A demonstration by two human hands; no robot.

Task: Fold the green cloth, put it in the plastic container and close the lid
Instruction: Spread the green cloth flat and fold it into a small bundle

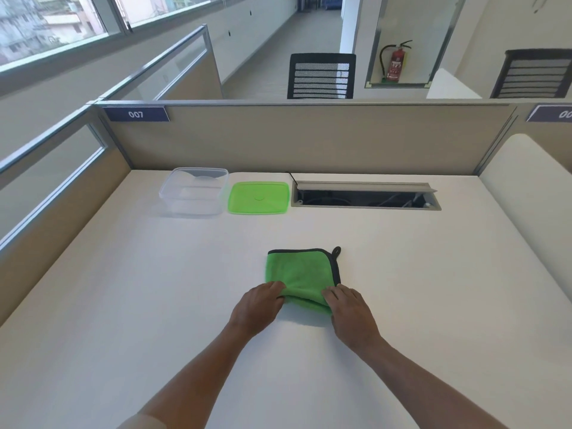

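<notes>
A green cloth (301,275) with a dark border and a small hanging loop lies folded on the white desk (123,305), in the middle. My left hand (258,308) pinches its near left corner and my right hand (349,314) pinches its near right corner; the near edge is lifted slightly off the desk. At the back of the desk stands an open clear plastic container (192,193), with nothing inside. Its green lid (258,198) lies flat on the desk just to the container's right.
An open cable tray (365,196) is recessed into the desk at the back right. Beige partition walls (294,140) close off the back and left sides. Beyond them stand office chairs and a fire extinguisher (396,61).
</notes>
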